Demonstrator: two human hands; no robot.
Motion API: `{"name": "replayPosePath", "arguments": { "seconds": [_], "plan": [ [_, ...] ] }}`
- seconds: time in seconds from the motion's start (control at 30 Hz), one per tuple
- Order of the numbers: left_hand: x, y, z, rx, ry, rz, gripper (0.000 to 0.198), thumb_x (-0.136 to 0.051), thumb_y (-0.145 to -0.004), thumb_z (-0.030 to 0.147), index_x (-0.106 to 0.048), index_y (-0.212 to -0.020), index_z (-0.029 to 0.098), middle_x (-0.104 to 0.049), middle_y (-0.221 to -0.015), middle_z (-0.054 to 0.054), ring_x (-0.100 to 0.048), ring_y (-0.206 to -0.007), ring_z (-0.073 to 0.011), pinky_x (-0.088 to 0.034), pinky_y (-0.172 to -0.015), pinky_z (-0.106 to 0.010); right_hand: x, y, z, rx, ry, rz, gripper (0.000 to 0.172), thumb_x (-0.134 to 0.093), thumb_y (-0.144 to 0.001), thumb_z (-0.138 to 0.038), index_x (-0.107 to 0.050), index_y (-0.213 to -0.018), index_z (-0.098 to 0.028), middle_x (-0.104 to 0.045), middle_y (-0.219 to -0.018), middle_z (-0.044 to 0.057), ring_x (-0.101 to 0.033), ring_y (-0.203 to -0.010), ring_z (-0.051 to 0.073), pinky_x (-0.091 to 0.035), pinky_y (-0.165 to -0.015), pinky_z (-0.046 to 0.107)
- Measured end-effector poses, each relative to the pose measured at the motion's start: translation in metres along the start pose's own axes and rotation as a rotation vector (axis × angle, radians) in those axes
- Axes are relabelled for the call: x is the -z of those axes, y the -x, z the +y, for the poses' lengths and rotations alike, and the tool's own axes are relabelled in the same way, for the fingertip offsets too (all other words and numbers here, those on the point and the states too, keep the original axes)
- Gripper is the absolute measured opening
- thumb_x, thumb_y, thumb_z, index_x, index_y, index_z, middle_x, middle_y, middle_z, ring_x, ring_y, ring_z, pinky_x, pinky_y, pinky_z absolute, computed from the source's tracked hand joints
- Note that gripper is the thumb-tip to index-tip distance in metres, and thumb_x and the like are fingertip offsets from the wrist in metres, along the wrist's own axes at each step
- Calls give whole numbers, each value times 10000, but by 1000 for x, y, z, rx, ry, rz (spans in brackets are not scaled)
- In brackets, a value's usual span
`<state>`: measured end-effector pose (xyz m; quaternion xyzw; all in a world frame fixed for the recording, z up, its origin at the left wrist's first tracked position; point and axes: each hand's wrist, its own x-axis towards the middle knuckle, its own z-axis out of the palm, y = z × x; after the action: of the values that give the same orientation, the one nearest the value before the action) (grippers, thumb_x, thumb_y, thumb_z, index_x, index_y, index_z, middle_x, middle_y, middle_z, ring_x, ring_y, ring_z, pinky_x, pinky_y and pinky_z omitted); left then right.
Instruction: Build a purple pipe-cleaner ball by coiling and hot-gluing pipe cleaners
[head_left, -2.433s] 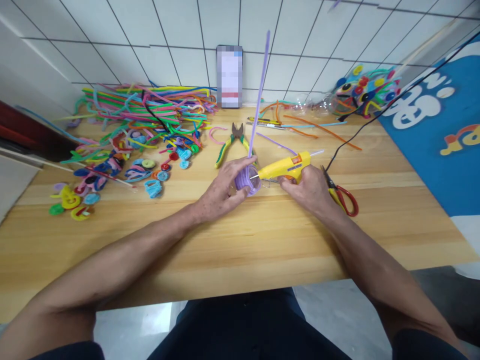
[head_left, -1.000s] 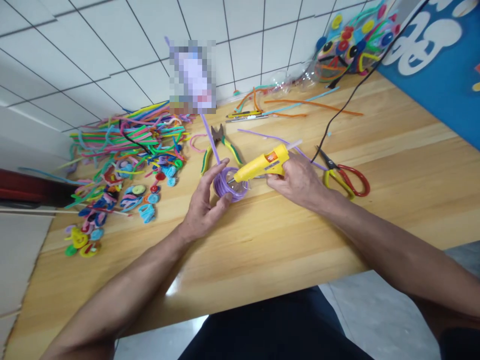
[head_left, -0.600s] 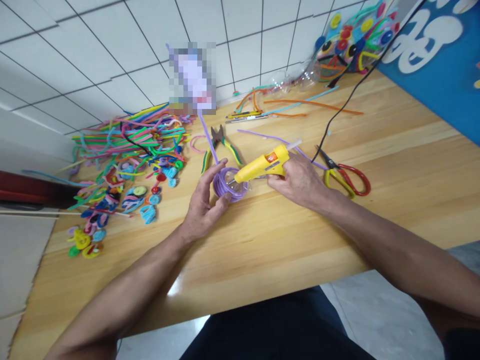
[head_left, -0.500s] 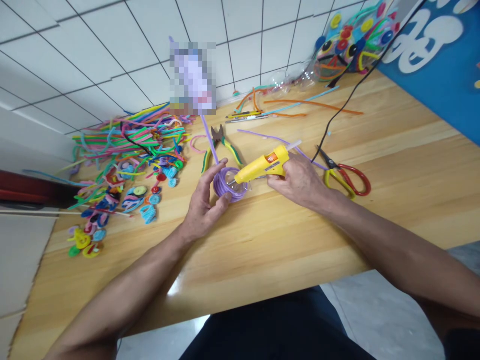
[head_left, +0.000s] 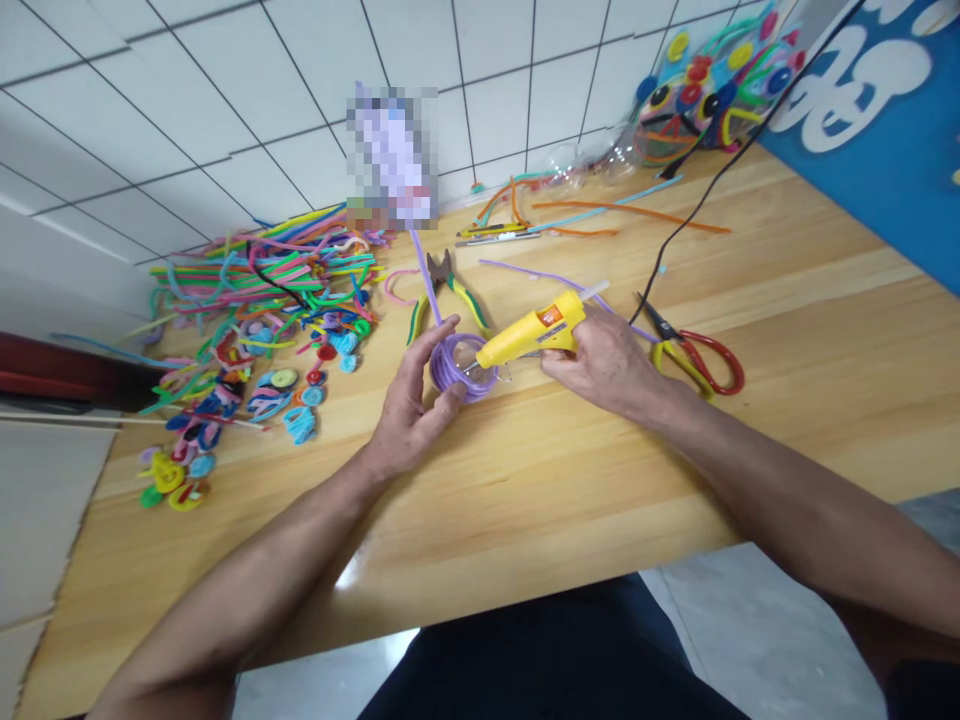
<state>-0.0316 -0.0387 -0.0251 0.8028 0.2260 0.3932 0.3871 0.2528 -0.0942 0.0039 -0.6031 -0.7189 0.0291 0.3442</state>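
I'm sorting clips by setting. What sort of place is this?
Probably a handicraft workbench: a wooden table against a tiled wall, heaps of coloured pipe cleaners, and a glue gun in the right hand aimed at a purple coil the left hand holds.

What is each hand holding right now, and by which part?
The left hand grips the purple coil round its outer side. The right hand holds the yellow glue gun by its handle, nozzle at the coil.

A single head-worn camera looks forward and down, close over the wooden table [head_left: 787, 330], tilted, facing the tiled wall [head_left: 225, 90]; both forearms enter from below.
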Motion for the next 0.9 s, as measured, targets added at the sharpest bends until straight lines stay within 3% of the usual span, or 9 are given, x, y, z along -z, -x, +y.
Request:
{"name": "replayPosePath", "arguments": {
  "seconds": [0.17, 0.3, 0.5, 0.67, 0.8, 0.9],
  "plan": [
    [1, -1, 1, 20, -34, -27, 683, -662, -1079, 430, -384, -1697, 343, -452, -1765, -113, -489, -1610, -329, -378, -1380, -594, 5, -4, -2, -78, -33, 27, 87, -711, -790, -210, -630, -796, -242, -717, -817, 62, -685, -805, 256, -530, -732, 363],
    [0, -3, 4, 7, -54, -27, 668, -659, -1081, 416, -398, -1692, 343, -494, -1728, -112, -499, -1598, -322, -407, -1356, -574, 28, -17, 13, -242, -17, 61, 147, -738, -865, -373, -694, -861, -233, -734, -803, 61, -704, -801, 272, -562, -761, 392],
    [-1, -5, 9, -24, -121, -40, 650, -652, -1082, 405, -422, -1684, 322, -568, -1660, -124, -566, -1529, -323, -474, -1302, -561, 82, -31, 88, -550, 221, 205, 295, -672, -959, -449, -757, -1109, -209, -804, -1165, 179, -737, -1142, 391, -556, -1033, 558],
    [-1, -7, 8, -60, -168, -52, 640, -641, -1084, 376, -422, -1681, 297, -590, -1634, -140, -573, -1521, -325, -486, -1289, -545, 89, -26, 139, -791, 360, 151, 419, -672, -973, -327, -729, -1307, -82, -750, -1354, 286, -695, -1297, 420, -523, -1096, 553],
    [-2, -8, 7, -86, -183, -51, 637, -637, -1083, 349, -420, -1679, 288, -607, -1610, -144, -599, -1491, -313, -508, -1269, -521, 88, -21, 138, -887, 384, 76, 424, -674, -992, -314, -722, -1332, -65, -737, -1392, 288, -709, -1305, 401, -538, -1095, 515],
    [-5, -9, 6, -110, -188, -50, 639, -626, -1082, 336, -413, -1681, 276, -610, -1605, -154, -599, -1492, -316, -498, -1280, -532, 104, -11, 131, -906, 375, 44, 459, -802, -903, -348, -737, -1279, -93, -756, -1342, 269, -732, -1240, 388, -570, -1054, 493]
  ]
}}
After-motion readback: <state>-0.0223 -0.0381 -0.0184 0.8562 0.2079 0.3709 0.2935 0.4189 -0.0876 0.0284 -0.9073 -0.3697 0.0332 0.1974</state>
